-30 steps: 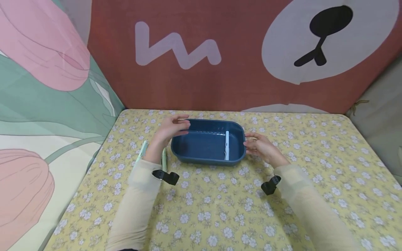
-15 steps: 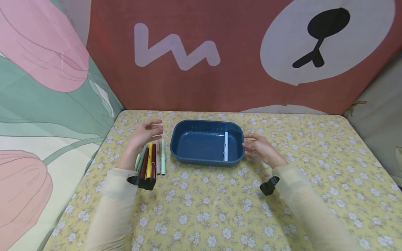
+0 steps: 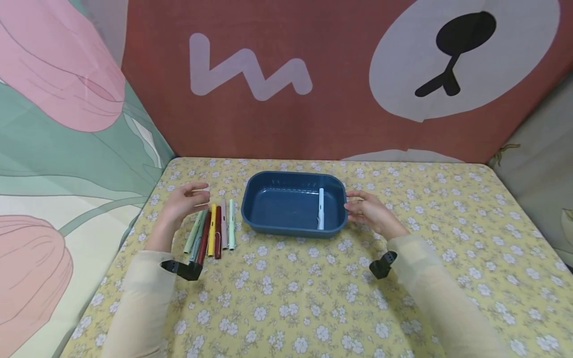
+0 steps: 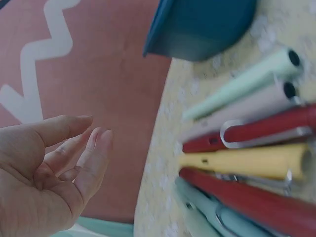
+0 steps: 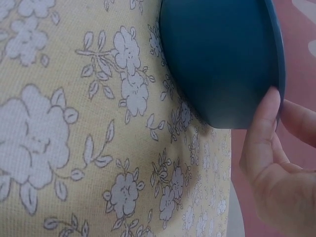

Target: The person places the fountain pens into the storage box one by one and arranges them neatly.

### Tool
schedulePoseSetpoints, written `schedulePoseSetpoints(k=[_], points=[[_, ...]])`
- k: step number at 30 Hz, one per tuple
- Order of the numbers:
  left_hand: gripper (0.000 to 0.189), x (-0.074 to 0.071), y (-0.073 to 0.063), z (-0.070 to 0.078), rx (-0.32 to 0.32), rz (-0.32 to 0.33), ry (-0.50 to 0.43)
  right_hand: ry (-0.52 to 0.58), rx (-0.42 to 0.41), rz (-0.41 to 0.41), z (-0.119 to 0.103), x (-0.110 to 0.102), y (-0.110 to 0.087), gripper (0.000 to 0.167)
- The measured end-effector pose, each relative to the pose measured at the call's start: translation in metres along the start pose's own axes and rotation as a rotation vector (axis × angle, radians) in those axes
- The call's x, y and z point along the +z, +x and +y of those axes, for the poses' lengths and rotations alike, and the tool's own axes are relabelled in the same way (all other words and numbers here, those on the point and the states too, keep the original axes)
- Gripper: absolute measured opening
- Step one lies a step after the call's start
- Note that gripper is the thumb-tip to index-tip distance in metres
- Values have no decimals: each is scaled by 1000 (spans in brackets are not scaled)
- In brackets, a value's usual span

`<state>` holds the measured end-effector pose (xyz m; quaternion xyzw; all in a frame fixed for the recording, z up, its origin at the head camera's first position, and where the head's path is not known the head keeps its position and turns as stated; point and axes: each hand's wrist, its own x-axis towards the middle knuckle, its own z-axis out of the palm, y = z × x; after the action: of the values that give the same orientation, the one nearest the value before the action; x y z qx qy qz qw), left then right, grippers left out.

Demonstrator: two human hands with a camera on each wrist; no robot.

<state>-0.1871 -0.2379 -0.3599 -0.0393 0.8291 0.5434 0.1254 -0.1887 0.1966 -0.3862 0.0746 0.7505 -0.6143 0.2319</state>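
A dark blue plastic tray with rounded corners stands on the table. One pale blue pen lies inside, near its right end. My right hand holds the tray's right end by the rim; in the right wrist view one fingertip presses the outer wall. To the left of the tray lie several capped pens side by side, among them a yellow pen, a mint pen, a pinkish pen and a dark red pen. My left hand hovers beyond their left side, fingers loosely bent, holding nothing.
A yellow flowered cloth covers the table. Behind it hangs a reddish-brown fabric backdrop, and a printed cloth closes off the left side.
My left hand has moved left from above the tray's left edge, past the pens, uncovering them. My right hand stays at the tray's right end, and the pen inside has not moved.
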Motion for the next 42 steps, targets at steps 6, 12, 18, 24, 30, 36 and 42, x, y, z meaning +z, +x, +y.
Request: schedulePoseSetpoints(k=[6, 12, 18, 24, 30, 36, 42], points=[[52, -7, 0, -15, -22, -7, 42, -4, -2, 1, 1, 0, 1, 52], [51, -14, -3, -29, -52, -19, 93, 7, -1, 3, 3, -1, 3, 52], [49, -22, -5, -44, -81, -12, 146, 14, -2, 5, 4, 0, 4, 52], [49, -25, -3, -55, -159, 2, 188, 16, -5, 3, 5, 0, 4, 51], [52, -24, -5, -60, -185, -21, 239, 19, -3, 6, 5, -2, 5, 50], [52, -23, -8, -60, -167, -59, 229, 28, -1, 1, 5, -2, 5, 49], [52, -22, -8, -61, -147, -86, 247, 30, -2, 1, 5, -2, 5, 50]])
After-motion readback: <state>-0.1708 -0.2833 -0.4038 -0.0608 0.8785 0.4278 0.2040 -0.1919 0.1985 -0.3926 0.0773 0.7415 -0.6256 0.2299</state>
